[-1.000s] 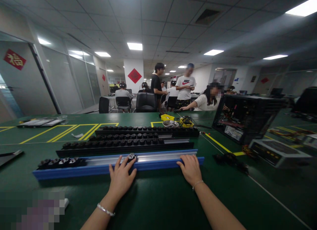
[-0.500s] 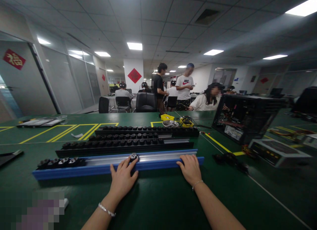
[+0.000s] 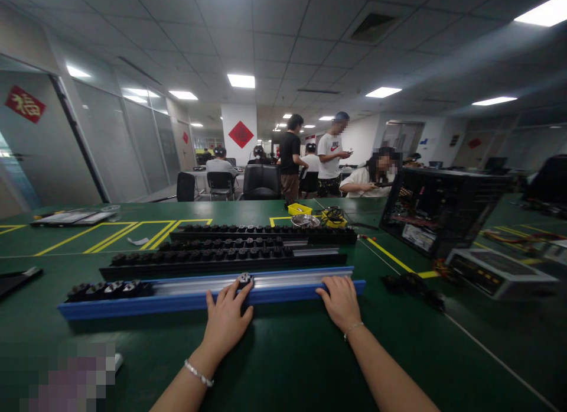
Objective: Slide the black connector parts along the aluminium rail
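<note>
A long blue rail (image 3: 146, 307) with a silvery channel lies across the bench in front of me. My left hand (image 3: 227, 317) has its fingertips around a small black block (image 3: 245, 278) with a pale patterned top, which sits in the channel. The left thumb points away to the right, off the block. Over the rail's right end, my right hand (image 3: 341, 302) rests with its thumb at the near wall and fingers bent over the channel. Several similar black blocks (image 3: 106, 289) stand in a row at the rail's left end.
Behind lie dark rails (image 3: 221, 261) filled with black blocks. To the right stand an open computer case (image 3: 436, 214) and a power supply unit (image 3: 498, 273), with dark parts (image 3: 411, 286) nearby. Yellow trays (image 3: 300, 209) and a metal dish (image 3: 305, 221) sit farther back. People are beyond the bench.
My left hand has slid slightly to the right along the rail, and the small black block has shifted right with it. My right hand has stayed in place.
</note>
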The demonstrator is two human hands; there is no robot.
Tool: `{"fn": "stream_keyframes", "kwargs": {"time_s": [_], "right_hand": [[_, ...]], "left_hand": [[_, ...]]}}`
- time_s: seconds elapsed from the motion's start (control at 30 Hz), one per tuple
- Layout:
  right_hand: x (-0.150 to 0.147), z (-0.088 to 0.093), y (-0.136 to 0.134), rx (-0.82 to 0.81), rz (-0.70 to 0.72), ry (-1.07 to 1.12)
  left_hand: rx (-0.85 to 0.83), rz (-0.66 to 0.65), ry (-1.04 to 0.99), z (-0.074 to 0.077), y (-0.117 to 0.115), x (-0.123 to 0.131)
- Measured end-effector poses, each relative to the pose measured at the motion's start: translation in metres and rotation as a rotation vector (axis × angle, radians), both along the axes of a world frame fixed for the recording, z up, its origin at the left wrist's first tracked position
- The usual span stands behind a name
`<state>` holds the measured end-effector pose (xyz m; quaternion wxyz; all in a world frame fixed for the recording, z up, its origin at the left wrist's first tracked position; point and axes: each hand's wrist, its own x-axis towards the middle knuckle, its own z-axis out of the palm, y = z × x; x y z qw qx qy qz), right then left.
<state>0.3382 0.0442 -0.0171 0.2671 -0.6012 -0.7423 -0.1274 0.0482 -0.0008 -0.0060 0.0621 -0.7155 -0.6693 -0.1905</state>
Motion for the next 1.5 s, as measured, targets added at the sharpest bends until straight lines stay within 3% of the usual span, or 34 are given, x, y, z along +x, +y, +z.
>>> {"fn": "stream_keyframes", "kwargs": {"time_s": [0.37, 0.6, 0.9, 1.03, 1.17, 1.33, 1.5], "right_hand": [[-0.001, 0.001, -0.001, -0.026, -0.006, 0.017], [-0.001, -0.002, 0.001, -0.007, -0.004, 0.014], [-0.006, 0.000, -0.003, 0.080, 0.004, 0.084], [-0.038, 0.005, -0.010, 0.070, 0.098, 0.093], [-0.094, 0.011, -0.015, -0.002, 0.166, 0.201], [-0.156, 0.017, -0.016, -0.082, 0.102, 0.380], [-0.178, 0.017, -0.012, -0.095, -0.009, 0.433]], "left_hand": [[0.077, -0.081, -0.024, -0.006, 0.001, 0.000], [0.126, -0.076, -0.101, -0.009, 0.005, -0.002], [0.237, -0.045, -0.028, -0.017, 0.008, -0.008], [0.212, -0.048, -0.005, -0.016, 0.008, -0.008], [0.178, -0.043, -0.011, -0.011, 0.006, -0.007], [0.140, -0.049, -0.008, -0.005, 0.004, -0.007], [0.098, -0.028, 0.000, -0.003, 0.005, -0.006]]}}
